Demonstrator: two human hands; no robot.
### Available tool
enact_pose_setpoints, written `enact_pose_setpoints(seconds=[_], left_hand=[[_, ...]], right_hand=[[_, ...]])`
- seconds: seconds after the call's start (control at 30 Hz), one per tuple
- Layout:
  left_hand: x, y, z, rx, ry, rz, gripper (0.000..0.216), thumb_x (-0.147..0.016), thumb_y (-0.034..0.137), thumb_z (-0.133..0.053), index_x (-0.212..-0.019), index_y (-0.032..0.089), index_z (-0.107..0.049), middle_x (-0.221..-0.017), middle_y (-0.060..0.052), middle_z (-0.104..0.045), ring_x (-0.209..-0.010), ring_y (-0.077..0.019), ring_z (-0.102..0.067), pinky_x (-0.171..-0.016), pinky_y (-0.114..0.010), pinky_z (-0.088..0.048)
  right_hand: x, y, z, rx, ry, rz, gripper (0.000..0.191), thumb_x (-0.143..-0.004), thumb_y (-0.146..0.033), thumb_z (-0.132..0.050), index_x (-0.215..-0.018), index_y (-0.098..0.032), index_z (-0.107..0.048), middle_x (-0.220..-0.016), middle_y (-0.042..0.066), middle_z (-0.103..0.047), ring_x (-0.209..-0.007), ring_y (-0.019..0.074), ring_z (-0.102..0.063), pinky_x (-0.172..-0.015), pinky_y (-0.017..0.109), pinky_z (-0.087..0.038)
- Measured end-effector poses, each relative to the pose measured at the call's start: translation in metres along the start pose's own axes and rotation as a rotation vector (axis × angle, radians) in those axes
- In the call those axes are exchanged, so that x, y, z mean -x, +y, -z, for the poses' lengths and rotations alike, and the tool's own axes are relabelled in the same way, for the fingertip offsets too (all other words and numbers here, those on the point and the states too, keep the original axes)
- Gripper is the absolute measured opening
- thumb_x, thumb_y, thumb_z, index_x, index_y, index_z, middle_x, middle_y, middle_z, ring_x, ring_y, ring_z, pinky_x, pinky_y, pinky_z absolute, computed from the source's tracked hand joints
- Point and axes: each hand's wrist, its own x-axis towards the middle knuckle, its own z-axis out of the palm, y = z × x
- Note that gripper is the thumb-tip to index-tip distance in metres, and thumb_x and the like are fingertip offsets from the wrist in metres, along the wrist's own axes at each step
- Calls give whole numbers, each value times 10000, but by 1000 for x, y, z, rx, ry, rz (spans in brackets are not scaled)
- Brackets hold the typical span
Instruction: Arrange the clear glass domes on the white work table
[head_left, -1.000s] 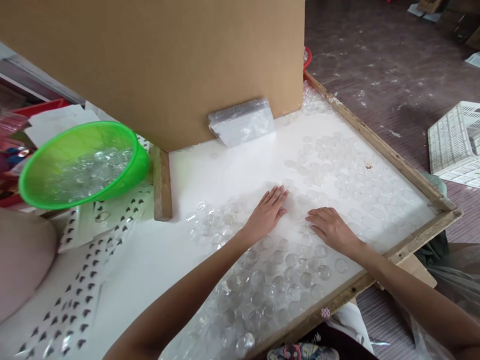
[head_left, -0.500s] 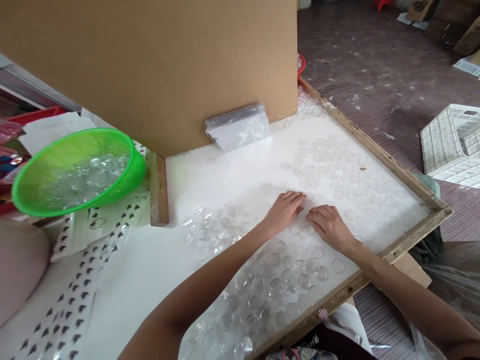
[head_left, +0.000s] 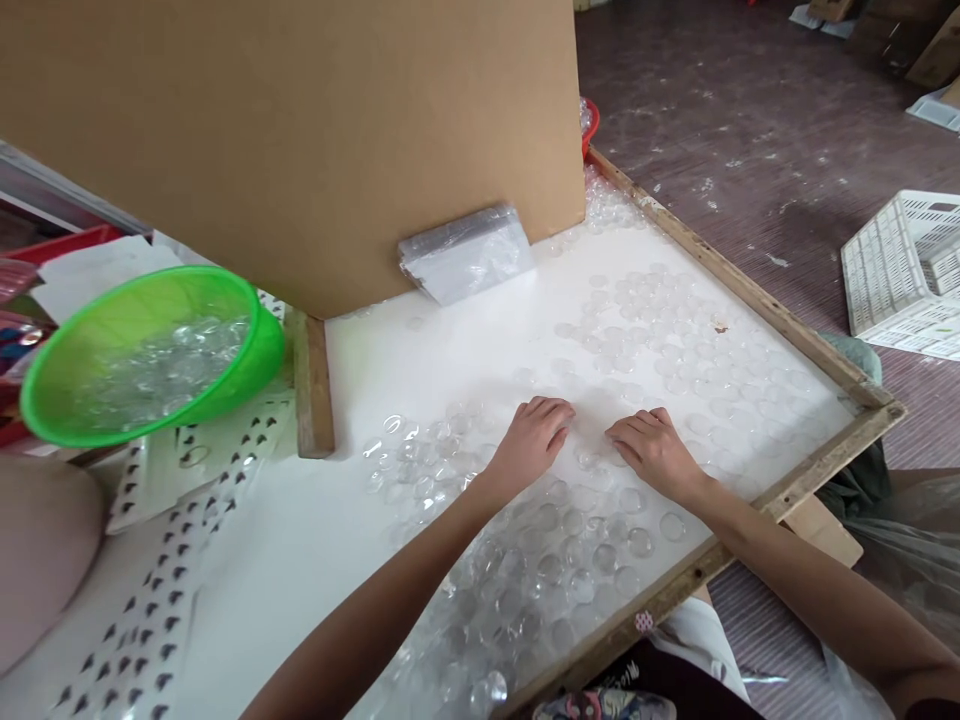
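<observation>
Two hands [head_left: 534,438] [head_left: 655,452], one green bowl [head_left: 262,345], clear discs [head_left: 640,543] (dozens).

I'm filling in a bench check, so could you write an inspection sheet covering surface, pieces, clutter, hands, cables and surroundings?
Surface: white tabletop, edged with wooden strips.
Pieces: many transparent discs spread loose; transparent pieces also in the green bowl.
Clutter: plastic packet against the cardboard panel; sheets with dark marks at left.
Hands: left hand and right hand apart among the discs, fingers bent; any grip can't be told.
Cables: nothing seen.
Surroundings: white crate on the dark floor at right.
</observation>
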Motion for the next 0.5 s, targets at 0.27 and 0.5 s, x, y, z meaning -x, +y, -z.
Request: enact_pose_setpoints(seconds=[0.27,0.5], left_hand=[[13,13,-11,-72,-59,-139,305,-1007,186,-386,-1200,202,-622,-1325,-84,-619,-1202,-248,-529,-977,-412,-439],[18,30,-12,-30,-64,-217,312,-1034,313,-400,-1196,204,-644,-1266,-103,-649,-1156,-261,-543,-969,-431,-442]], right_hand=[[-3,1,0,-40,100,-131,195,-984,-209,-508,-1146,-209,-618,-1020,83,-696,-922,236,-638,-822,383,-406],[2,0,10,-81,40,-59,178,-974,-147,-492,-990,-210,-657,-950,60,-696,-898,209,-643,-805,364,-414]])
